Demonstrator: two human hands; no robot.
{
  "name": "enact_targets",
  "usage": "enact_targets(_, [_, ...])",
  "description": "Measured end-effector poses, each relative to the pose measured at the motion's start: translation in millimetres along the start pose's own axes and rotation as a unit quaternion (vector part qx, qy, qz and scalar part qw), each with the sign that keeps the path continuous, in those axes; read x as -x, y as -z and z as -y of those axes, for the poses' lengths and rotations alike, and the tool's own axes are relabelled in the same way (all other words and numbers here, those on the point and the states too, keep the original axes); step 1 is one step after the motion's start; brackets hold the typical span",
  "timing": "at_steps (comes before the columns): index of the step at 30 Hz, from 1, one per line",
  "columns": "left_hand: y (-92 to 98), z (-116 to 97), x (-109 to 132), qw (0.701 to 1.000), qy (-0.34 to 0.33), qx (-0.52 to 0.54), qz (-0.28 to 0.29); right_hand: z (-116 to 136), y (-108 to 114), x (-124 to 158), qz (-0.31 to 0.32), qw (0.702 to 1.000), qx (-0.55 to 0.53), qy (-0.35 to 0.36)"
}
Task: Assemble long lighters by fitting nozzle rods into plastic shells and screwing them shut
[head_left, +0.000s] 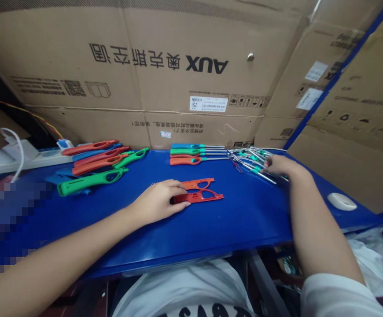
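Note:
My left hand (165,200) rests on the blue table, its thumb and fingers closed around the rear of a red lighter casing half (200,196). Just behind that lies an orange casing half (198,183), partly covered by the same hand. At the back right, my right hand (279,166) pinches at a pile of metal lighter rods (251,154) with green collars and thin wires. Its fingertips are on a rod (260,173) at the near side of the pile; they partly hide it. Three assembled long lighters (185,161) lie side by side left of the pile.
At the left lie several coloured lighter casings (92,178), red, blue, orange and green. A white power strip (23,163) with a cable runs behind them. Cardboard (145,88) walls the back and right. A white oval object (341,201) sits near the right edge.

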State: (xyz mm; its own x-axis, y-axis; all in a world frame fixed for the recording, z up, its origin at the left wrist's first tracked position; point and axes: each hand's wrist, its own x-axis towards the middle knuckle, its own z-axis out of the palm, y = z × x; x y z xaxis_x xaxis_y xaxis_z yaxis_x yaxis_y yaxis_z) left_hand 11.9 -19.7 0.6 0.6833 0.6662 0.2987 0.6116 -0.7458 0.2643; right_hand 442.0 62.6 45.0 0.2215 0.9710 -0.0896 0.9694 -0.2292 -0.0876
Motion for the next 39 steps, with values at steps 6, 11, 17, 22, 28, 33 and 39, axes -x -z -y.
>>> enact_targets(6, [3.2, 2, 1, 0.998, -0.018, -0.054, 0.008, 1, 1, -1, -0.083, 0.995, -0.025, 0.040])
enact_targets(11, [5.4, 5, 0, 0.998, -0.017, -0.049, 0.019, 9, 5, 6, -0.195, 0.973, -0.115, 0.052])
enact_targets(17, [13.3, 8, -1, 0.999, -0.030, -0.030, 0.035, 29, 12, 22, -0.216, 0.938, -0.243, 0.118])
enact_targets(22, [22.2, 14, 0, 0.996, -0.040, -0.063, 0.049, 61, 5, 39, -0.187, 0.911, -0.291, 0.223])
enact_targets(28, [30.2, 20, 0, 0.996, -0.046, -0.046, 0.064, 93, -7, 59, -0.069, 0.873, -0.351, 0.330])
enact_targets(33, [24.7, 17, -2, 0.999, 0.033, 0.019, -0.039, 108, -17, 68, -0.035, 0.848, -0.353, 0.394])
enact_targets(39, [7.4, 0, -4, 0.956, 0.091, 0.212, -0.179, 119, -22, 73, -0.025, 0.843, -0.324, 0.428])
